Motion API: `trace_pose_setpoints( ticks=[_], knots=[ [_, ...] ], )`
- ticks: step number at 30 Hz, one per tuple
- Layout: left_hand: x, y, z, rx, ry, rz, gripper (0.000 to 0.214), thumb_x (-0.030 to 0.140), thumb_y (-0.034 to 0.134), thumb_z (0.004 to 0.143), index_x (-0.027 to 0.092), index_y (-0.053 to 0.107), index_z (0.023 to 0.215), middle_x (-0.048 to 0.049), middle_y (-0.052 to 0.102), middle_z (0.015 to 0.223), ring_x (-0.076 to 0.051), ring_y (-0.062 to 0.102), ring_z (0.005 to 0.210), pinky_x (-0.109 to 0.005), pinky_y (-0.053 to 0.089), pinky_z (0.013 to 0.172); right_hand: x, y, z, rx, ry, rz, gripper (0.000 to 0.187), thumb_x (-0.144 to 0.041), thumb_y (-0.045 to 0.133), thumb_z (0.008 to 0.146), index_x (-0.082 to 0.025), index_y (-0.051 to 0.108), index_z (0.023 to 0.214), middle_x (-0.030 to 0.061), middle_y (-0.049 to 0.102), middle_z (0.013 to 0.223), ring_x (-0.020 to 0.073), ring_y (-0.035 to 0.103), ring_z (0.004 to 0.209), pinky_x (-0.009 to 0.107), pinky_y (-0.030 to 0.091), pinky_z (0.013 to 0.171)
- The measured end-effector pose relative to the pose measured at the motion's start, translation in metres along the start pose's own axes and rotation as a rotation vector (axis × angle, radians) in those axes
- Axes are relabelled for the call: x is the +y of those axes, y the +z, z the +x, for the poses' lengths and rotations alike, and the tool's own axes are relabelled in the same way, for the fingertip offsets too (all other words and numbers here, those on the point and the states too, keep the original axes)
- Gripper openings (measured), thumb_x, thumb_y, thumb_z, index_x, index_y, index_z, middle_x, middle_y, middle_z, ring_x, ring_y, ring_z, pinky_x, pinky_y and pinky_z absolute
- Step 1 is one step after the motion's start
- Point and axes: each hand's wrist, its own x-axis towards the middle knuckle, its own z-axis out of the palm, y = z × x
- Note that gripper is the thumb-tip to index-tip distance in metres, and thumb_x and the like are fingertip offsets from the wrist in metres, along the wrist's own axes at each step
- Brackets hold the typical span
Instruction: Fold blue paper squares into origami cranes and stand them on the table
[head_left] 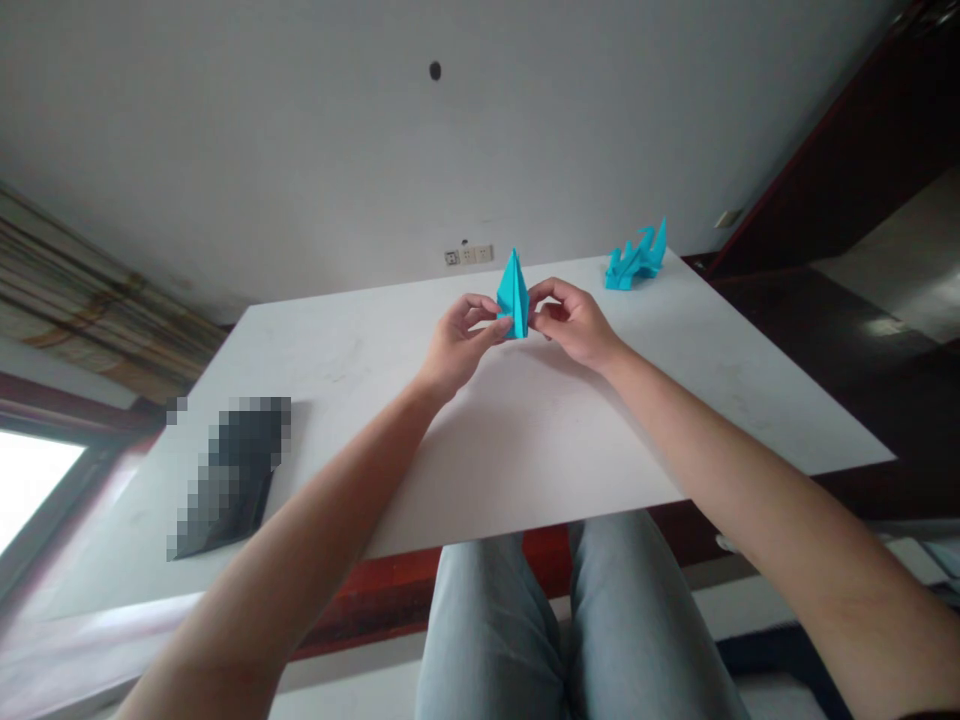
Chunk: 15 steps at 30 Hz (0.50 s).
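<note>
A folded piece of blue origami paper (514, 292) is held upright above the white table, its narrow point facing up. My left hand (466, 338) pinches its lower left side, with the thumb across the front of the paper. At the right edge, my right hand (574, 322) has its thumb and fingers curled close together against the paper. What exactly the right fingertips grip is too small to see.
Several finished blue origami figures (636, 262) stand clustered at the table's far right corner. A dark, pixelated flat object (229, 480) lies on the white table (360, 390) at the left. Behind the table is a wall with sockets (469, 256).
</note>
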Motion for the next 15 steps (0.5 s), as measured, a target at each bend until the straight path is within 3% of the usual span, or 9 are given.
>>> trace_pose_setpoints(
  ticks=[5,9,12,15],
  knots=[
    [-0.0023,-0.0010,0.0008,0.037,0.060,0.051,0.064,0.052,0.112,0.073,0.022,0.063,0.101,-0.0007,0.079,0.106,-0.014,0.081,0.086,-0.029,0.066,0.083,-0.0050,0.0003,-0.0030,-0.069,0.090,0.040,0.062,-0.084,0.084,0.094,-0.023,0.074,0.102,-0.0028,0.062,0.073,0.0136,0.057,0.063,0.029,0.047,0.060],
    [-0.0051,-0.0010,0.0008,0.034,0.092,0.068,0.063,0.051,0.111,0.075,0.023,0.060,0.100,0.0009,0.078,0.104,-0.013,0.080,0.080,-0.027,0.065,0.077,-0.0043,0.0039,-0.0040,-0.072,0.110,0.054,0.067,-0.081,0.098,0.081,-0.024,0.073,0.104,-0.0003,0.073,0.089,0.0127,0.062,0.066,0.028,0.051,0.060],
    [-0.0061,0.0000,0.0002,0.062,0.092,0.058,0.067,0.048,0.112,0.074,0.026,0.057,0.107,0.0020,0.078,0.106,-0.014,0.082,0.084,-0.028,0.067,0.080,-0.0003,0.0058,-0.0033,-0.074,0.101,0.053,0.062,-0.078,0.098,0.084,-0.025,0.070,0.102,-0.0018,0.070,0.085,0.0124,0.060,0.064,0.028,0.049,0.059],
    [-0.0063,0.0007,-0.0002,0.069,0.064,0.060,0.072,0.047,0.111,0.075,0.027,0.058,0.119,-0.0002,0.080,0.107,-0.018,0.085,0.090,-0.030,0.068,0.081,0.0032,0.0062,-0.0019,-0.058,0.046,0.057,0.060,-0.074,0.098,0.086,-0.026,0.066,0.104,-0.0007,0.072,0.097,0.0105,0.055,0.064,0.028,0.046,0.056]
  ],
)
